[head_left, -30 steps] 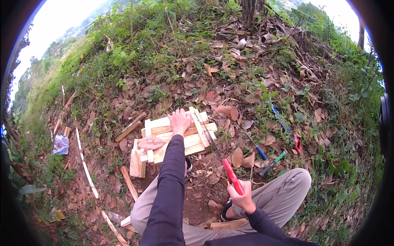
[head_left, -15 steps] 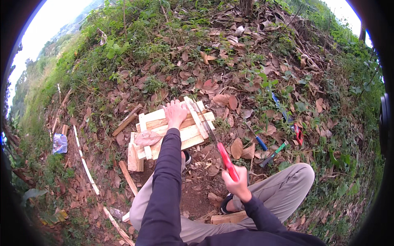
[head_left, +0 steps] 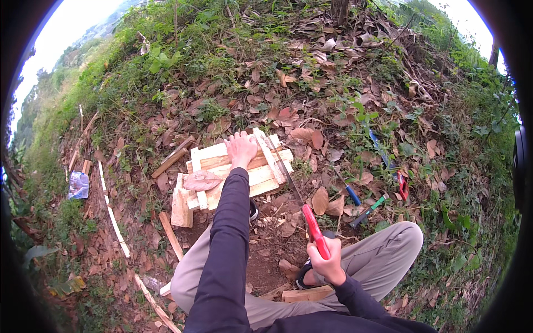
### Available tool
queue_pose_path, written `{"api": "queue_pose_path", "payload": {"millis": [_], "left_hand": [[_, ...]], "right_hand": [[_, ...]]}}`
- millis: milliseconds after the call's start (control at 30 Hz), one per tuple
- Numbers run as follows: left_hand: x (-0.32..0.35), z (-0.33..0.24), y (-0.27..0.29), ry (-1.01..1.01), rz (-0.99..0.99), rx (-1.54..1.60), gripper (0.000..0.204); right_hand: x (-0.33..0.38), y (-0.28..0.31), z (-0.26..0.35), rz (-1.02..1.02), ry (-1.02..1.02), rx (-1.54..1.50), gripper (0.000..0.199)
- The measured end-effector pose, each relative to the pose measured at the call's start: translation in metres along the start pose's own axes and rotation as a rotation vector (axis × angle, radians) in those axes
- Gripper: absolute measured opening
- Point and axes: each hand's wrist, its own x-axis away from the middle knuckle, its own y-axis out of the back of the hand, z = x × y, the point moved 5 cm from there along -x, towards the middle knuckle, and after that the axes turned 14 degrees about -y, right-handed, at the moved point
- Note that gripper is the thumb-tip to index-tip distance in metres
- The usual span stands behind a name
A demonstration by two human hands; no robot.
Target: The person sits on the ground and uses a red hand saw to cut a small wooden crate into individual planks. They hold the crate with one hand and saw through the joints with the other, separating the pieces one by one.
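Observation:
Several pale boards (head_left: 265,176) lie side by side, joined by two cross strips, with a dry leaf (head_left: 201,181) resting on them. My left hand (head_left: 241,149) presses on the far boards beside the right cross strip (head_left: 270,157), its fingers stretched out and flat. In my right hand (head_left: 327,262), closed round its red grip, is a hand saw (head_left: 314,226). The saw's blade slants away from me over the board ends, along the outer side of the right strip. Where its teeth meet the wood is too fine to make out.
A wood block (head_left: 181,208) supports the boards' left end. To the right lie a blue-handled tool (head_left: 352,194), a green-and-black hammer-like tool (head_left: 368,211) and a blue tool with a red handle (head_left: 402,186). Left are long wood strips (head_left: 112,213) and a plastic bag (head_left: 79,185).
My right hand has drawn the saw back toward me and slightly right, so its handle sits lower. My left hand stays on the boards. The view has shifted a little.

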Motion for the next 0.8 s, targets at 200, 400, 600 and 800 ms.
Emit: {"api": "queue_pose_path", "payload": {"millis": [200, 400, 600, 800], "left_hand": [[0.009, -0.008, 0.001, -0.007, -0.059, -0.031, 0.048], [-0.008, 0.014, -0.007, 0.030, 0.005, -0.044, 0.051], [0.002, -0.012, -0.001, -0.007, 0.000, -0.021, 0.048], [0.001, 0.001, -0.005, -0.001, -0.034, -0.015, 0.043]], "right_hand": [[-0.095, -0.045, -0.009, 0.000, -0.033, -0.098, 0.027], [0.006, -0.005, -0.007, 0.042, 0.023, -0.042, 0.016], [-0.113, -0.034, -0.010, -0.034, 0.037, -0.057, 0.025], [-0.127, -0.055, -0.003, 0.002, -0.094, -0.162, 0.027]]}}
